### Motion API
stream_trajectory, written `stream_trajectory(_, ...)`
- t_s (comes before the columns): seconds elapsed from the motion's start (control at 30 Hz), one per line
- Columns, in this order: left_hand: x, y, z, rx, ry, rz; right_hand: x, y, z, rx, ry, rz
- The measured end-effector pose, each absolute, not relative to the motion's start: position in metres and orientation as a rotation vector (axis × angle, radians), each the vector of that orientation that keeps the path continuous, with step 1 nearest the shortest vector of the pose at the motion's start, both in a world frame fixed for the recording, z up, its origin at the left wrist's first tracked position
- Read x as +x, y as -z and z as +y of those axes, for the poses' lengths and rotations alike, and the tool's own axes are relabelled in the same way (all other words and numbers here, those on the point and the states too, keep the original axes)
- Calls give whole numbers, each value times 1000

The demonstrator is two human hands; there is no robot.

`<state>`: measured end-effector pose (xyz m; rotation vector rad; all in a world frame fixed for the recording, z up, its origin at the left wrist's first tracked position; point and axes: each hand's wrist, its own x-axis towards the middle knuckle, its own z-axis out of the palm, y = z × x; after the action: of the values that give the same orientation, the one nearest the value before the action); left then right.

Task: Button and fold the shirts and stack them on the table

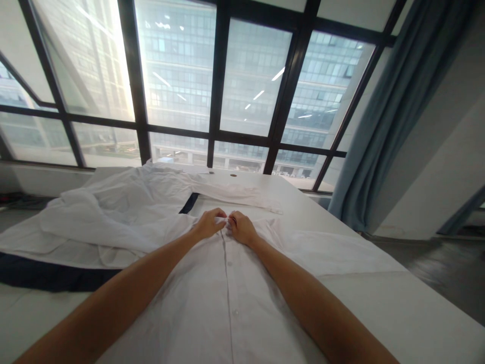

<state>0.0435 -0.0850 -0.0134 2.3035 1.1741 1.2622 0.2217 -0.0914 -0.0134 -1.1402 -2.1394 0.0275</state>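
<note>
A white button-up shirt (223, 293) lies flat on the white table (409, 308), its button placket running toward me. My left hand (209, 224) and my right hand (241, 227) meet at the far end of the placket, near the collar. Both have their fingers pinched closed on the shirt fabric there, knuckles almost touching. One sleeve (242, 194) stretches out to the right behind my hands.
A heap of more white garments (102, 217) with a dark blue cloth (49, 275) under them lies on the left. Large dark-framed windows (220, 101) stand behind the table. A blue-grey curtain (386, 116) hangs at the right, above grey floor (447, 273).
</note>
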Motion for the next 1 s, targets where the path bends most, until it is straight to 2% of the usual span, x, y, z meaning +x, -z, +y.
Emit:
stream_trajectory(0.53, 44, 17, -79, 2047, -1411, 1167, 224, 6, -93, -1007, -80, -2186)
stream_trajectory(1.0, 45, 13, -88, 2341, -1317, 1239, 224, 14, -85, -1096, -176, -2216)
